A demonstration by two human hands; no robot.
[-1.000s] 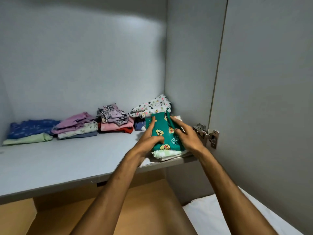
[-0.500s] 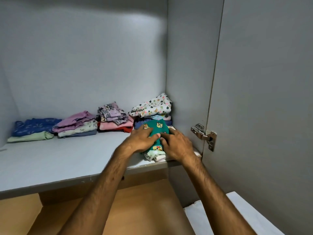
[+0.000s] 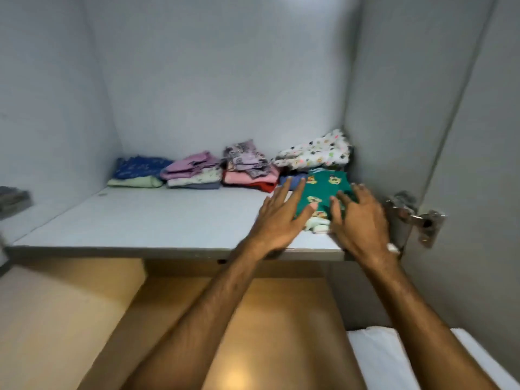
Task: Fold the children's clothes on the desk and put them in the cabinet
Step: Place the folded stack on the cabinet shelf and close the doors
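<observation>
Left hand fingers [image 3: 292, 192]: spread and straight, nothing gripped; the fingertips are seen at the left edge of the green garment, contact unclear through motion blur.
Right hand fingers [image 3: 339, 204]: spread and slightly curled, nothing gripped; they are laid over the garment's right front part.
Left hand [image 3: 277, 220]: held open, palm down, above the shelf.
Right hand [image 3: 363, 220]: held open, palm down, just beside the door hinge [image 3: 416, 218].
Green garment [image 3: 323, 192]: folded, printed with small cartoon faces, laid on top of a pale folded piece [image 3: 318, 225] near the shelf's front right corner.
Risk: the small stack could be dragged askew or off the front edge if a finger catches the cloth as the hands are drawn away; the fold could also be loosened.
Cabinet shelf [image 3: 154, 220]: grey, with four folded piles along the back wall.
Pile contents: blue over pale green [image 3: 138, 174]; pink over white [image 3: 191, 171]; patterned lilac over pink and red [image 3: 247, 167]; white spotted cloth [image 3: 315, 152] in the right corner.
</observation>
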